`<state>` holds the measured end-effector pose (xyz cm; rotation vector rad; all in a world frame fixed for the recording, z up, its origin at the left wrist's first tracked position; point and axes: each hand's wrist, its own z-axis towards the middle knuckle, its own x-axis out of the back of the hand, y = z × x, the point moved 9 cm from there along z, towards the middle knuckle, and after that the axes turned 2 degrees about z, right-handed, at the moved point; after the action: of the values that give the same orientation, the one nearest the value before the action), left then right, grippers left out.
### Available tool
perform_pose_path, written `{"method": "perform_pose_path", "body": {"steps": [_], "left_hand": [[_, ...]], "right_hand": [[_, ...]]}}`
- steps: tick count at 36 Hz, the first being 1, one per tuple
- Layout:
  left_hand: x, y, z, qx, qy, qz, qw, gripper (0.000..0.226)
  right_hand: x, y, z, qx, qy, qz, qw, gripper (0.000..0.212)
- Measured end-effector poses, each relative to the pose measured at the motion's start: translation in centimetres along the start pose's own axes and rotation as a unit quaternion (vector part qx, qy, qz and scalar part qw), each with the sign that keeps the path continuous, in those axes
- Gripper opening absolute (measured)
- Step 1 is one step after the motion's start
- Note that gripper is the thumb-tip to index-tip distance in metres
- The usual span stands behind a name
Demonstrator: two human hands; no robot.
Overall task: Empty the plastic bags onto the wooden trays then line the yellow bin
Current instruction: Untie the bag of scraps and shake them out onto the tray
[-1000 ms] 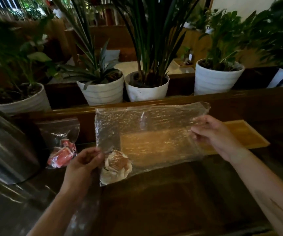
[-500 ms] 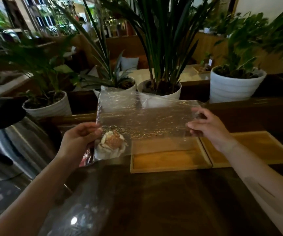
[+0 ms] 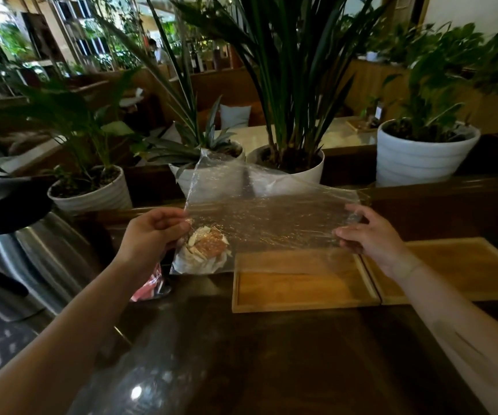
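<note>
A clear plastic bag [image 3: 271, 217] hangs in the air above the counter, stretched between my hands. My left hand [image 3: 152, 235] pinches its left edge and my right hand [image 3: 364, 232] pinches its right edge. A clump of small brown and white packets [image 3: 204, 250] sits in the bag's lower left corner. Two wooden trays lie side by side on the counter: the near one [image 3: 301, 292] just below the bag, the other [image 3: 466, 277] to its right. A second bag with red packets [image 3: 147, 290] lies on the counter behind my left forearm, mostly hidden. No yellow bin is in view.
A steel jug with a black handle [image 3: 17, 235] stands at the left. White plant pots [image 3: 424, 154] line the ledge behind the counter. The dark wooden counter [image 3: 271, 369] stretches toward me.
Both hands have lifted the clear bag off the counter and higher. The view has tilted up, so the trays now show below the bag.
</note>
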<state>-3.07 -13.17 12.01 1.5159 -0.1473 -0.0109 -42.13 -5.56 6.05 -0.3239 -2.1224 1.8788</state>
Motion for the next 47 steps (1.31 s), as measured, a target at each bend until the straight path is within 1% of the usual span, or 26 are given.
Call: {"method": "perform_pose_path", "body": {"steps": [8,13,16,22,27,31,36,40,47], "left_hand": [[-0.2,2.3,1.2,-0.042,0.011,0.057,0.997,0.024],[-0.4,2.8,1.9,-0.046,-0.001,0.079,0.996,0.023],[-0.6,3.6,2.2,-0.062,0.0,0.095,0.994,0.023],[-2.0,6.5,2.6,-0.104,-0.025,0.133,0.985,0.021],[-2.8,8.6,3.2,-0.133,-0.028,0.205,0.969,0.02],[-3.5,9.7,3.3,-0.144,-0.022,0.216,0.965,0.019],[-4.5,10.8,3.7,-0.155,-0.037,0.221,0.962,0.016],[-5.1,11.7,4.4,-0.171,-0.038,0.235,0.956,0.019],[-5.3,12.0,5.1,-0.176,-0.042,0.259,0.949,0.018]], "right_hand": [[-0.2,1.5,0.2,-0.02,0.006,0.012,1.0,0.06],[-0.5,2.7,-0.1,-0.038,-0.003,0.022,0.999,0.066],[-0.7,3.6,-0.2,-0.053,-0.001,0.028,0.998,0.069],[-1.3,4.0,-0.5,-0.075,-0.001,0.059,0.995,0.069],[-1.5,4.6,-0.4,-0.089,-0.003,0.081,0.993,0.071],[-1.6,5.6,-0.2,-0.105,-0.007,0.098,0.99,0.072],[-1.6,6.6,-0.1,-0.122,0.006,0.139,0.983,0.074],[-1.8,6.9,-0.1,-0.123,0.013,0.153,0.98,0.074],[-2.2,7.1,-0.3,-0.124,0.015,0.169,0.978,0.071]]}}
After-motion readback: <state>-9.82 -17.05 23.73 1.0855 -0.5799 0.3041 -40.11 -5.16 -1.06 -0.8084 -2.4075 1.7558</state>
